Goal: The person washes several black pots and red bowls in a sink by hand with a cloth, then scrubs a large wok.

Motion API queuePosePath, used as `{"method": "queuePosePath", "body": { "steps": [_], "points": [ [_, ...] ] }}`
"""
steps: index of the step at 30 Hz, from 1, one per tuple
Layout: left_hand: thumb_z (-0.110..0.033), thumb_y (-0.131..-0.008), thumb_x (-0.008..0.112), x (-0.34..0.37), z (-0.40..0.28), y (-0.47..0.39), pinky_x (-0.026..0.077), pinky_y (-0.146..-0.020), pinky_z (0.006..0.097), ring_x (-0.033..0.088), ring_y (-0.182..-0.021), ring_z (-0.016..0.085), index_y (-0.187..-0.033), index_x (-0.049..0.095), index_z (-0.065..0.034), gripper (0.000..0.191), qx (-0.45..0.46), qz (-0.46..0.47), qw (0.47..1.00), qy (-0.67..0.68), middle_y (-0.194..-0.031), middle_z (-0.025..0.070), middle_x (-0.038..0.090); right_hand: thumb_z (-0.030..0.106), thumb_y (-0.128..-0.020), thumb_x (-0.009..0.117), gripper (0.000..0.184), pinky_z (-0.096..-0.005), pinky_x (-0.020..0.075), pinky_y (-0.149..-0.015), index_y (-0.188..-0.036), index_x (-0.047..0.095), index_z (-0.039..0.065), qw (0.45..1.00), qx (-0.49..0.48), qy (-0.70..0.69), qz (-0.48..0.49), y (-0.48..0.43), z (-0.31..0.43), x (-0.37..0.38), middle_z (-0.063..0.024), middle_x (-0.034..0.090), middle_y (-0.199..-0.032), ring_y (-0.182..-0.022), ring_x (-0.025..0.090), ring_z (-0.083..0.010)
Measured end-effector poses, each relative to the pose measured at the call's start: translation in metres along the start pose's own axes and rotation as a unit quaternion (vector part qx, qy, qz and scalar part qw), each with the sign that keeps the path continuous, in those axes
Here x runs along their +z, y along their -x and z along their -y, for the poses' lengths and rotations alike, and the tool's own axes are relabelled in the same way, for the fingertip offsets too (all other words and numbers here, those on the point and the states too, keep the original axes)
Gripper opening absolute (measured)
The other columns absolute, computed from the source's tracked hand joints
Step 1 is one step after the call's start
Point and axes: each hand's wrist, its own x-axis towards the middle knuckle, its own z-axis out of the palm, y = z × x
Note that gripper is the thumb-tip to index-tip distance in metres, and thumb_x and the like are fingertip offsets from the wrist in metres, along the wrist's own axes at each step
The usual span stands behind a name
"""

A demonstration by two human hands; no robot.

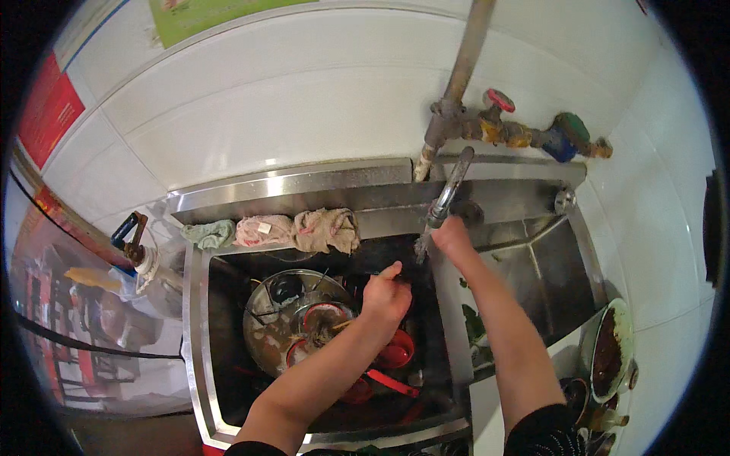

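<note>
My left hand [388,296] is over the dark left sink basin [425,308], with the thumb raised and the fingers curled. Whether it holds something dark is not clear. My right hand [453,239] is against the outlet end of the metal faucet [453,185]; its fingers are hidden. A stream of water [421,249] falls beside it. Left of my left hand, a round metal basin [251,328] holds cloudy water and several dishes, including a red-rimmed bowl [325,308]. Below my left hand lie a red ladle or cup [397,349] and a red handle [392,382].
Green [208,234], pink [262,229] and brown [326,229] cloths lie along the back ledge. Pipes with a red-handled valve [501,100] run along the wall. Right are a second basin [562,273], leafy greens [473,325] and a bowl of dark food [590,353].
</note>
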Motion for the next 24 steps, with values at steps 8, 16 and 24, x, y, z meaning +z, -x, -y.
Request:
{"method": "queuePosePath", "body": {
  "steps": [8,16,24],
  "points": [
    [-0.002,-0.081,0.058,0.056,0.037,0.044,0.044,-0.085,0.0314,0.057,-0.091,0.021,-0.094,0.058,-0.0037,0.013,0.069,0.024,0.997,-0.032,-0.095,0.0077,0.061,0.001,-0.076,0.058,0.048,-0.0303,0.0432,-0.087,-0.123,0.047,0.003,0.939,0.023,-0.338,-0.056,0.133,0.064,-0.022,-0.0121,0.051,-0.120,-0.105,0.053,-0.0203],
    [-0.004,-0.082,0.056,0.076,0.017,0.047,0.046,-0.078,0.0267,0.059,-0.084,0.015,-0.091,0.059,0.0006,0.011,0.338,0.122,0.500,-0.788,-0.090,0.0091,0.063,0.002,-0.085,0.046,0.031,-0.0277,0.0460,-0.080,-0.115,0.053,-0.001,0.770,0.016,-0.622,-0.140,0.087,0.030,0.015,-0.0059,0.059,-0.103,-0.090,0.056,-0.0160],
    [0.007,-0.078,0.048,0.063,-0.060,0.086,0.045,-0.083,0.0341,0.059,-0.090,0.028,-0.100,0.056,-0.0025,0.025,0.485,0.258,0.470,-0.691,-0.097,0.0172,0.060,0.015,-0.083,0.053,0.034,-0.0323,0.0452,-0.084,-0.113,0.053,-0.001,0.650,0.099,-0.745,-0.111,0.086,0.023,0.008,-0.0076,0.059,-0.104,-0.096,0.056,-0.0177]
  ]
}}
